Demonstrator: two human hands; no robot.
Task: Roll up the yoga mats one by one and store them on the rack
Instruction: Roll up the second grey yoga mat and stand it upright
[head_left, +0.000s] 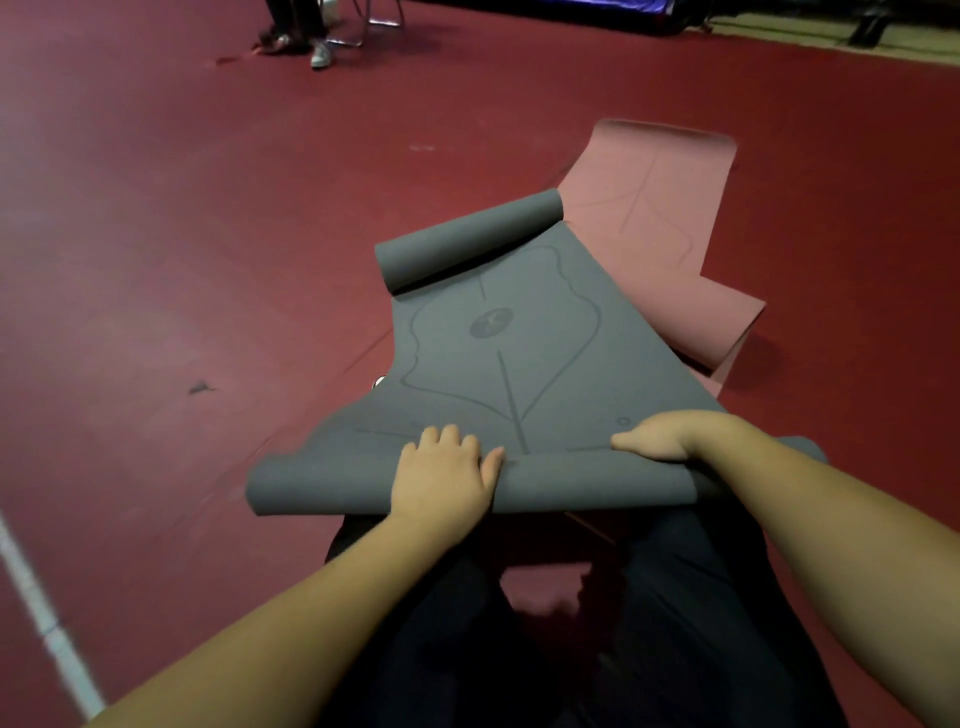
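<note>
Your dark-trousered legs (675, 623) fill the bottom of the view, and just beyond them your left hand (441, 475) lies on the near roll of the grey yoga mat (519, 353), fingers curled over its top and thumb against it, while your right hand (657, 436) grips the same roll nearer its right end, fingers wrapped out of sight. That mat stretches away across the dark red floor (182, 234) with its far end curled into a second small roll. It overlaps a pink yoga mat (665, 218) lying partly folded behind it.
</note>
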